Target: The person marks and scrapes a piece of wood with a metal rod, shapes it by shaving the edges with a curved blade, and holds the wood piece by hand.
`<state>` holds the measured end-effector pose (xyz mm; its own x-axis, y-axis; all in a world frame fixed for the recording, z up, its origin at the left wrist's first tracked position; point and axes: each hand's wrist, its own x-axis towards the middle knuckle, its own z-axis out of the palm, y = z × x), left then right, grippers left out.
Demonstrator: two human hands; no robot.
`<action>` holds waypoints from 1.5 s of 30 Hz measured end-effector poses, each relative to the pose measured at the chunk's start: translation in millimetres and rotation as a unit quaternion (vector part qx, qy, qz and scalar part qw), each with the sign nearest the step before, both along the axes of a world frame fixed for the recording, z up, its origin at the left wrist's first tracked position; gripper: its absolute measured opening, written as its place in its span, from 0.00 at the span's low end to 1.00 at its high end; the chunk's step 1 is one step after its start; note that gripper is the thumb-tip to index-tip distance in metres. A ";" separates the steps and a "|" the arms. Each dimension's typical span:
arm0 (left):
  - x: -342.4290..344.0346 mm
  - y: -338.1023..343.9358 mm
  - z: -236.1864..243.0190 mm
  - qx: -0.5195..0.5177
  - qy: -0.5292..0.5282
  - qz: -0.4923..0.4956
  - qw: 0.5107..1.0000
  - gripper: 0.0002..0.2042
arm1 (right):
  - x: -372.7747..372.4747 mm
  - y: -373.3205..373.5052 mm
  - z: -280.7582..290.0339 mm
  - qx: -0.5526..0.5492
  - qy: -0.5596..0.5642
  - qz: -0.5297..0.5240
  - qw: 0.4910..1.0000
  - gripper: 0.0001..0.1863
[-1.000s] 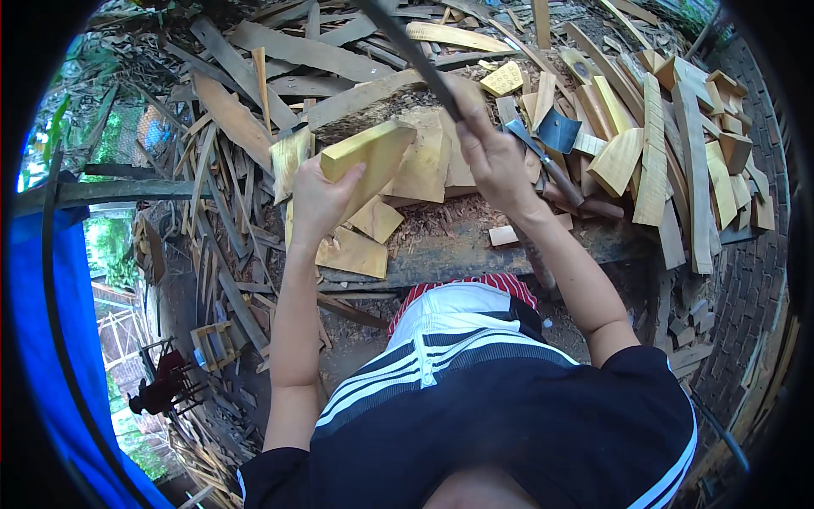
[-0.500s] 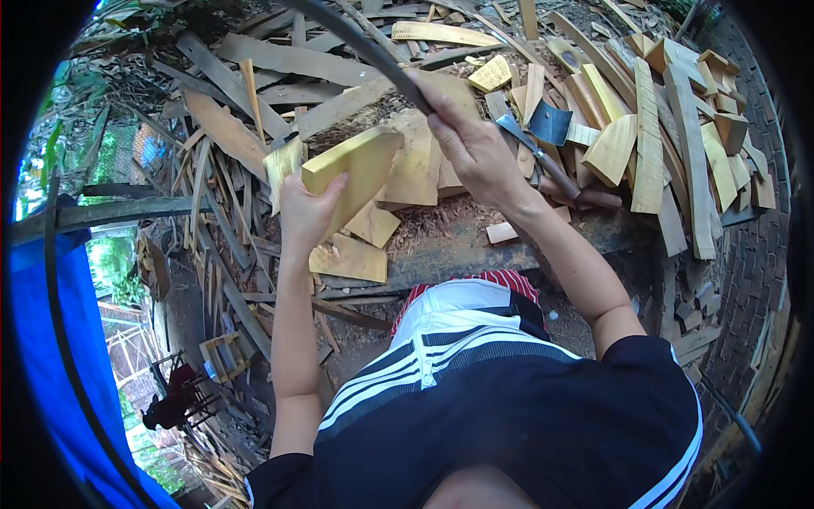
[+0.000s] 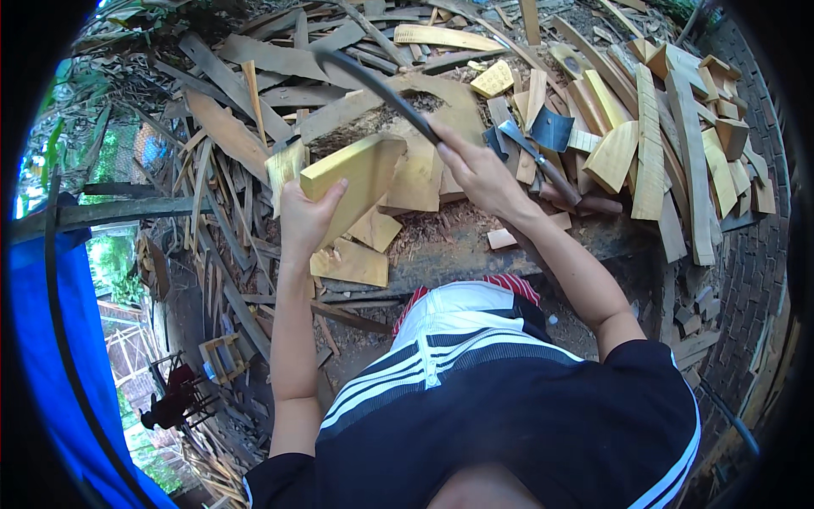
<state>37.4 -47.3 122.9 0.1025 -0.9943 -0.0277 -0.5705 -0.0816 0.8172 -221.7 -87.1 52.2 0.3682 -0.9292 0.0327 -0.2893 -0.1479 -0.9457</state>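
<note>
My left hand (image 3: pixel 307 219) is closed round the near edge of a thick yellow wooden board (image 3: pixel 360 178), thumb on its face, holding it tilted up over a chopping block (image 3: pixel 415 174). In my right hand (image 3: pixel 479 174) is a long, dark, curved tool (image 3: pixel 381 89), gripped partway along. Its far end, blurred, hangs above the board without touching it; its other end runs back under my right forearm. The kind of tool is unclear. Close by my left fingers stands a smaller yellow wood piece (image 3: pixel 286 174).
Right of the block lie a wooden-handled hand tool (image 3: pixel 555 180) and a dark curved metal blade (image 3: pixel 551 129). Cut wood pieces (image 3: pixel 615 157) are heaped at the right, weathered planks (image 3: pixel 288 59) at the far left. Yellow offcuts (image 3: pixel 352 261) lie near my left wrist. A blue tarp (image 3: pixel 59 356) hangs at left.
The curved tool's far end has swung down and come into view, and my right hand has dropped slightly and shifted right. My left hand and the board have barely moved.
</note>
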 end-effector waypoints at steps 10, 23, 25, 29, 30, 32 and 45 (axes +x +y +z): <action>-7.7 -3.6 -5.0 -0.017 -0.008 -0.012 1.000 0.11 | 0.3 6.9 -64.1 0.028 0.079 0.009 0.996 0.25; -6.6 -3.6 2.7 -0.030 -0.027 -0.020 0.999 0.11 | 4.5 -9.9 41.6 -0.137 -0.112 -0.083 0.981 0.25; -6.5 -4.4 -3.2 -0.016 0.003 -0.009 1.000 0.11 | 9.2 -6.5 -17.3 -0.131 -0.017 -0.060 0.989 0.25; -4.7 2.6 -7.0 -0.022 -0.003 -0.011 1.000 0.11 | -4.7 -0.1 -75.6 0.077 0.141 0.039 0.986 0.25; -4.4 1.1 -6.2 -0.023 -0.004 -0.013 1.000 0.11 | -7.0 -1.9 -77.5 0.089 0.142 0.057 0.984 0.25; -5.4 -7.0 -6.8 -0.025 0.005 -0.002 1.000 0.11 | -9.1 -11.0 -71.6 0.091 0.145 0.064 0.983 0.25; -12.9 -4.4 -2.3 -0.024 0.005 -0.003 1.000 0.11 | 10.1 5.8 -55.5 -0.027 0.064 -0.009 0.998 0.24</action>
<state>24.5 -51.7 120.6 0.0958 -0.9952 0.0191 -0.5619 -0.0382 0.8263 -211.6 -81.3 -3.3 0.3562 -0.9337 0.0359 -0.4108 -0.1910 -0.8915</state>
